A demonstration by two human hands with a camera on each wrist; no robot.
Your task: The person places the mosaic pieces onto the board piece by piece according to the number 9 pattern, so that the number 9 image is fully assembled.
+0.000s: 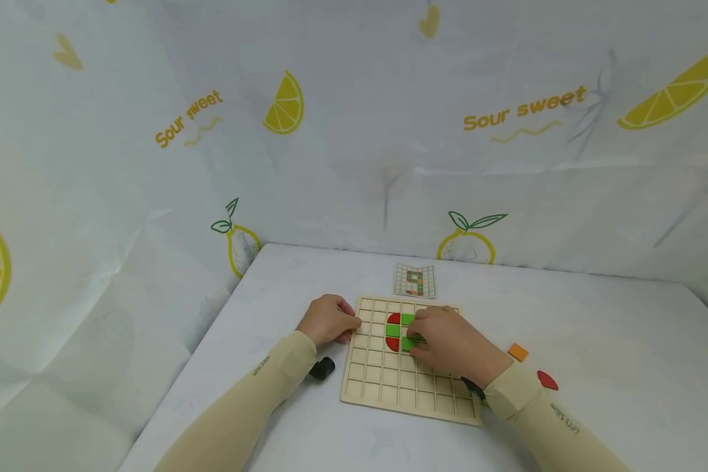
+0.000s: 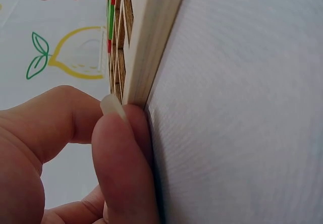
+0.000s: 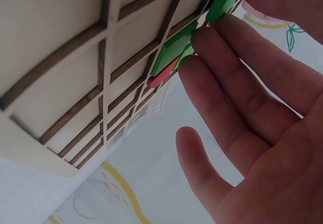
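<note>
A wooden grid board (image 1: 374, 377) lies flat on the table. My left hand (image 1: 327, 320) holds its left edge, with the thumb (image 2: 121, 163) and a bent finger meeting at the board's side. Over the board's upper right, my right hand (image 1: 451, 337) pinches a green tile (image 3: 220, 3) between thumb and index finger; its other fingers are spread loosely. Red rounded pieces (image 1: 393, 344) and a green square (image 1: 392, 330) sit in the grid just left of that hand. Part of the grid under the right hand is hidden.
Behind the board lies a pattern card (image 1: 414, 280). An orange square (image 1: 518, 352) and a red piece (image 1: 547, 380) rest right of the board. Dark pieces (image 1: 473, 387) are partly covered by the right wrist. A black object (image 1: 323, 368) is beside the left wrist.
</note>
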